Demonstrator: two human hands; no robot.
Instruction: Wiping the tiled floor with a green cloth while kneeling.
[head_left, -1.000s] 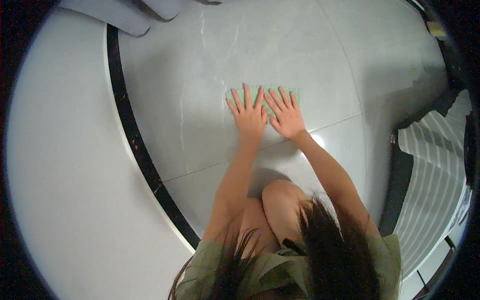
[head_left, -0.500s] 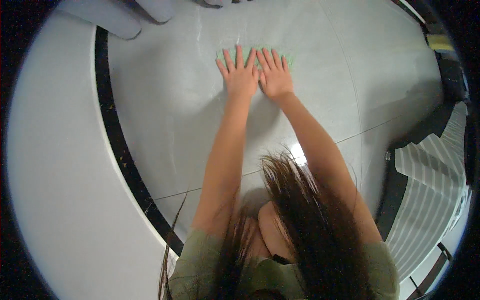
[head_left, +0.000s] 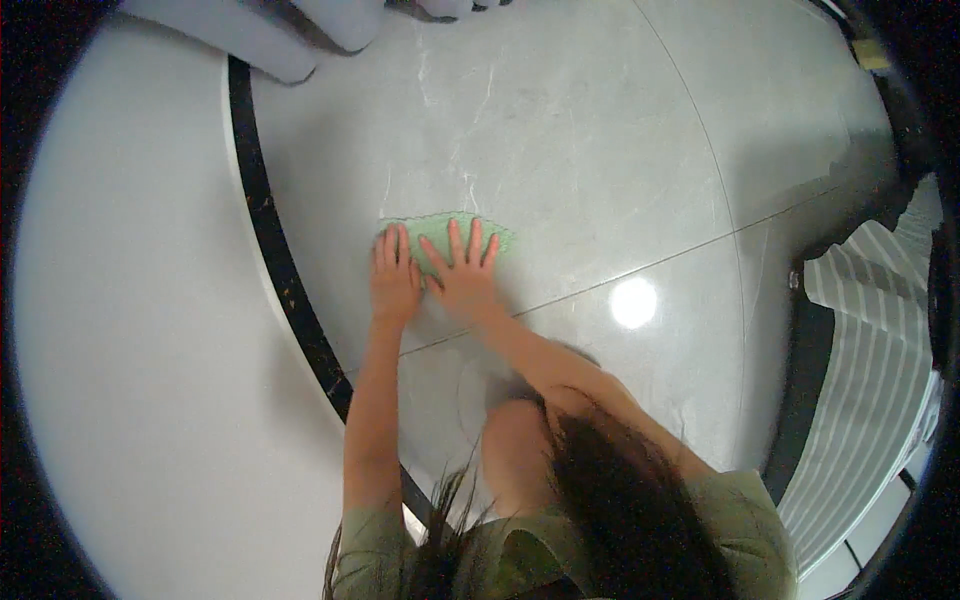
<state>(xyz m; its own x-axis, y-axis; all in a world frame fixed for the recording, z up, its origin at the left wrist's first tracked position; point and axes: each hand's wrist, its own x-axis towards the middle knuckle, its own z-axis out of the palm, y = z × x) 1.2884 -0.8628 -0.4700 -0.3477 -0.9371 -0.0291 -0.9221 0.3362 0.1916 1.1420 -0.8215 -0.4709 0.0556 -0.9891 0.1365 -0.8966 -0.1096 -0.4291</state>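
A light green cloth [head_left: 455,218] lies flat on the grey tiled floor [head_left: 580,160]. My left hand [head_left: 397,275] rests on the cloth's left end, fingers stretched forward and close together. Beside it, my right hand [head_left: 466,275] presses on the middle and right of the cloth with its fingers spread. The two hands are side by side, thumbs near each other. Parts of the cloth are hidden beneath both palms.
A white wall [head_left: 140,260] with a black baseboard [head_left: 280,250] runs along the left. Grey curtains [head_left: 240,40] hang at the far left. On the right, a striped fabric [head_left: 865,340] drapes over a dark-edged piece of furniture. Long hair hangs over part of the lower view.
Both hands and the cloth have come nearer to me and to the left, toward the baseboard. My left fingers are closer together than before.
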